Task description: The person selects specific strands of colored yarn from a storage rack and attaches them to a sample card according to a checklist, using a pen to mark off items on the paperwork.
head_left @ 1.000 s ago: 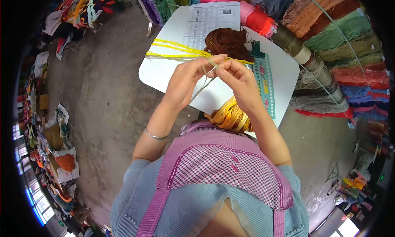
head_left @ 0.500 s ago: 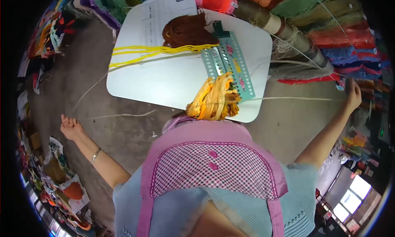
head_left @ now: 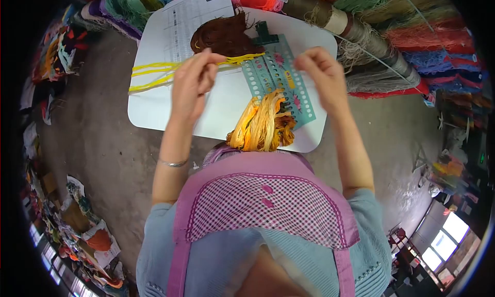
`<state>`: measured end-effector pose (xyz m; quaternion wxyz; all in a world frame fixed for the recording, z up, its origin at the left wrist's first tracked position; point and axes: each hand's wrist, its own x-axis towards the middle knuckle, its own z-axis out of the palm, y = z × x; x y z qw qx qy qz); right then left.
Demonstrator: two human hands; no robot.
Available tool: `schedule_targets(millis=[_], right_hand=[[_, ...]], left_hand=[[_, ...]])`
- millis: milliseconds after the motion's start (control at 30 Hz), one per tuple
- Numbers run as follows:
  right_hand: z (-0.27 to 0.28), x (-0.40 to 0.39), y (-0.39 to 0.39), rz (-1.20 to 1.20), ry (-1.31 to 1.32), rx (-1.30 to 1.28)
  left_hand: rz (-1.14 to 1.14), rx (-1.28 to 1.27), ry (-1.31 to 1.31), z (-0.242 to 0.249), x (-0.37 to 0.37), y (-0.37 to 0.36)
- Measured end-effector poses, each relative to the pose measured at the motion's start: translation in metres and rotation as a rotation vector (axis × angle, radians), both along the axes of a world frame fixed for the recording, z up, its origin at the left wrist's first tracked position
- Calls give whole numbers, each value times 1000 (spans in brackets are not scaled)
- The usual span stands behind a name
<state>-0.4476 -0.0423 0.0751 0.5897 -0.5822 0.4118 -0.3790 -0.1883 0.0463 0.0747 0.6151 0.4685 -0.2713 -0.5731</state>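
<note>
My left hand (head_left: 195,83) is above the left part of the white board (head_left: 149,104), its thumb and index finger pinched near the yellow threads (head_left: 154,69). Over the board's right edge, my right hand (head_left: 326,78) has its fingers curled together beside the green perforated card (head_left: 304,98). Whatever either hand holds is too fine to make out. A brown thread bundle (head_left: 221,35) lies above the yellow threads. Golden and orange skeins (head_left: 263,123) hang at the card's lower end. A dark green clip (head_left: 265,34) sits at its top.
A printed sheet (head_left: 178,19) lies under the brown bundle. Rows of coloured yarn (head_left: 428,37) line the far side and the right. Mixed scraps (head_left: 98,240) are at the lower left, and a bright window (head_left: 443,243) is at the lower right.
Both hands have come in from wide out at the sides to above the board. The long pale thread that stretched toward my right hand no longer shows. The view has shifted slightly.
</note>
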Motion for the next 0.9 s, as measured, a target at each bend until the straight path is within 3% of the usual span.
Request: schedule_targets(millis=[67, 167, 200, 300, 400, 433, 500, 633, 700, 800, 833, 867, 900], right_hand=[[-13, 23, 9, -18, -274, 68], [-44, 31, 2, -83, -386, 211], [-39, 37, 7, -125, -153, 157], [-49, 46, 8, -51, 441, -543], [-72, 53, 4, -38, 225, -344], [-72, 53, 3, -33, 223, -344], [-70, 52, 2, -6, 321, -107], [-79, 54, 0, -42, 283, -97], [-80, 57, 1, -57, 485, -385], [-81, 62, 2, -16, 498, -549], [-77, 63, 2, -10, 490, -552], [-72, 62, 3, 5, 483, -398], [-69, 60, 4, 18, 478, -241]], left_hand=[[-43, 89, 55, -15, -16, -9], [-127, 149, 50, -38, -30, -14], [-110, 180, 49, -43, -36, -16], [-65, 274, 92, -52, -45, -21], [-89, 329, 199, -60, -49, -25], [-84, 330, 198, -61, -50, -25], [-56, 327, 191, -62, -52, -26], [-19, 315, 202, -67, -53, -28], [3, 275, 137, -69, -56, -28], [18, 225, 24, -73, -60, -30], [37, 199, -91, -70, -60, -30], [44, 200, -95, -69, -58, -31], [33, 148, -284, -69, -55, -34]])
